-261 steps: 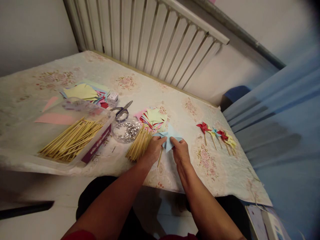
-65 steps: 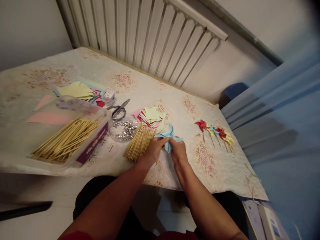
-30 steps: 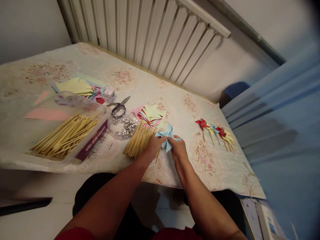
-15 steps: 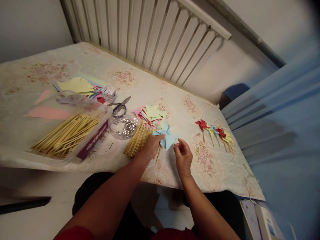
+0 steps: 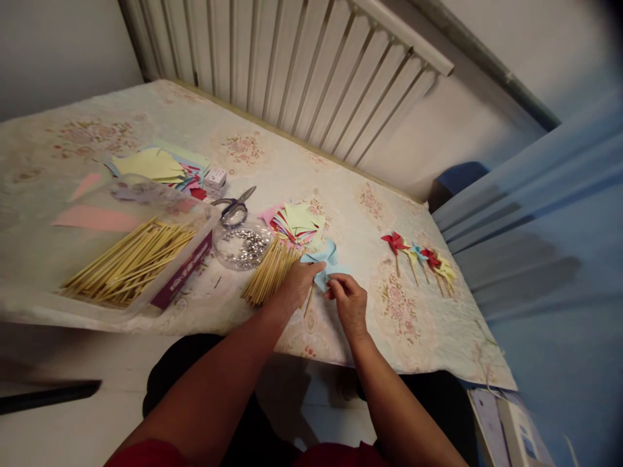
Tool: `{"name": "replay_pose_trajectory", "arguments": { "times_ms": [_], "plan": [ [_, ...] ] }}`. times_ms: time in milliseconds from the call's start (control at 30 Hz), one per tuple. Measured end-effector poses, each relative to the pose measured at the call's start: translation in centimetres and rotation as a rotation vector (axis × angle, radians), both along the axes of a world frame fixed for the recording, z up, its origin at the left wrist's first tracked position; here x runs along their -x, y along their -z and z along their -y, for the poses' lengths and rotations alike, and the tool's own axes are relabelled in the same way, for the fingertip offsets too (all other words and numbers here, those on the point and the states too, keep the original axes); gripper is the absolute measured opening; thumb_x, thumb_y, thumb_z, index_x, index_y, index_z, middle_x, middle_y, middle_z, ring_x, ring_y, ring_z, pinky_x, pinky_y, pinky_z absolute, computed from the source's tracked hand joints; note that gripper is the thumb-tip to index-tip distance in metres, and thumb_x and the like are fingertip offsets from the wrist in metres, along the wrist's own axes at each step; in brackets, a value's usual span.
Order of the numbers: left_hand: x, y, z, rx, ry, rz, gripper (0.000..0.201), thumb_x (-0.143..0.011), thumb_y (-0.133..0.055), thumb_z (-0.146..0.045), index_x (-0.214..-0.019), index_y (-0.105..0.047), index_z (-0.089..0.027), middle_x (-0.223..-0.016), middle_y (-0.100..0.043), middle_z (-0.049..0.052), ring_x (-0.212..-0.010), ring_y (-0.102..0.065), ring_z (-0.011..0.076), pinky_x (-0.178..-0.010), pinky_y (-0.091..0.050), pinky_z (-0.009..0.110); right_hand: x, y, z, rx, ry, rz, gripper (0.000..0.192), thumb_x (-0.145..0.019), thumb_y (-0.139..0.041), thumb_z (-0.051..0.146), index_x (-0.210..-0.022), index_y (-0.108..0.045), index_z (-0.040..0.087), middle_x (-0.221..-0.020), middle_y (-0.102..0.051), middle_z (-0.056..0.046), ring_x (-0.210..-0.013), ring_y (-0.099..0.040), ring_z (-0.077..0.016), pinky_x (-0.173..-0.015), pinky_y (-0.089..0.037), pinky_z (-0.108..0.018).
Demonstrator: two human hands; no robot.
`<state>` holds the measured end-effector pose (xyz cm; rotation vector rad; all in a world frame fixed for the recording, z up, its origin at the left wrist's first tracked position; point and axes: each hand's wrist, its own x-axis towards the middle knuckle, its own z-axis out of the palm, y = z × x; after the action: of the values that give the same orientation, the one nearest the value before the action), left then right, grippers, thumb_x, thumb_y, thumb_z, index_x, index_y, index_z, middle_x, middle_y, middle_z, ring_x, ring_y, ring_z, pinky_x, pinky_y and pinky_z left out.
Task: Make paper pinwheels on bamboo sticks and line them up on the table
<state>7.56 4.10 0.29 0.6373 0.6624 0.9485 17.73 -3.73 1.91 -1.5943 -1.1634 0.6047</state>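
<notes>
A light blue paper pinwheel (image 5: pixel 331 258) is between my two hands, just above the table. My left hand (image 5: pixel 300 283) grips it from the left, thumb lying over its middle. The fingertips of my right hand (image 5: pixel 349 302) are pinched on its lower right blade. Below the pinwheel a thin wooden stick (image 5: pixel 308 302) slants down; whether the two are joined is hidden. Beside my left hand lies a pile of wooden sticks (image 5: pixel 267 272). Just behind the pinwheel is a stack of cut paper squares (image 5: pixel 298 220) in several colours.
To the left stand a round clear dish (image 5: pixel 242 249) of small metal pins, scissors (image 5: pixel 235 207), a small white box (image 5: pixel 215 181) and a clear plastic box (image 5: pixel 199 227) with sticks. More coloured paper (image 5: pixel 146 166) lies behind. Finished pinwheels (image 5: pixel 395 242) rest in a row at the right.
My right hand has moved left, inward, and its fingers have closed on the lower right of the blue pinwheel. The left hand keeps its hold.
</notes>
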Motion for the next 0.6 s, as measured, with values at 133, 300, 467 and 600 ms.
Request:
{"name": "replay_pose_trajectory", "arguments": {
  "times_ms": [133,300,467,600],
  "plan": [
    [0.2,-0.3,0.2,-0.063,-0.004,-0.039,0.020,-0.062,-0.068,-0.031,-0.061,-0.058,-0.014,-0.058,-0.058,0.000,-0.054,-0.050,0.0112,-0.055,-0.039,0.024,0.5,-0.5,-0.4,0.029,0.026,-0.044,0.015,-0.081,-0.059,0.036,-0.078,-0.063,0.022,-0.058,-0.061,0.003,-0.050,-0.057,-0.0136,-0.053,-0.045,-0.026],
    [0.1,-0.4,0.2,-0.105,-0.024,-0.044,0.019,-0.061,-0.068,-0.030,-0.065,-0.059,-0.014,-0.060,-0.057,-0.001,-0.055,-0.049,0.0106,-0.054,-0.039,0.023,0.9,-1.0,-1.2,0.075,0.090,-0.111,0.022,-0.077,-0.062,0.040,-0.069,-0.059,0.020,-0.053,-0.057,0.005,-0.043,-0.051,-0.0114,-0.045,-0.040,-0.024],
    [-0.1,-0.2,0.1,-0.102,-0.028,-0.036,0.020,-0.061,-0.069,-0.031,-0.065,-0.059,-0.014,-0.059,-0.057,-0.001,-0.055,-0.049,0.0111,-0.056,-0.040,0.024,1.2,-1.1,-1.8,0.076,0.133,-0.178,0.022,-0.076,-0.063,0.037,-0.065,-0.056,0.020,-0.050,-0.055,0.006,-0.040,-0.048,-0.0102,-0.041,-0.037,-0.023],
    [-0.2,-0.4,0.0,-0.103,-0.052,-0.053,0.022,-0.059,-0.071,-0.032,-0.066,-0.060,-0.013,-0.059,-0.058,-0.001,-0.056,-0.049,0.0114,-0.058,-0.042,0.025,1.4,-1.3,-2.0,0.086,0.144,-0.190,0.021,-0.075,-0.062,0.036,-0.062,-0.055,0.020,-0.048,-0.054,0.006,-0.039,-0.048,-0.0101,-0.041,-0.036,-0.023]
  ]
}}
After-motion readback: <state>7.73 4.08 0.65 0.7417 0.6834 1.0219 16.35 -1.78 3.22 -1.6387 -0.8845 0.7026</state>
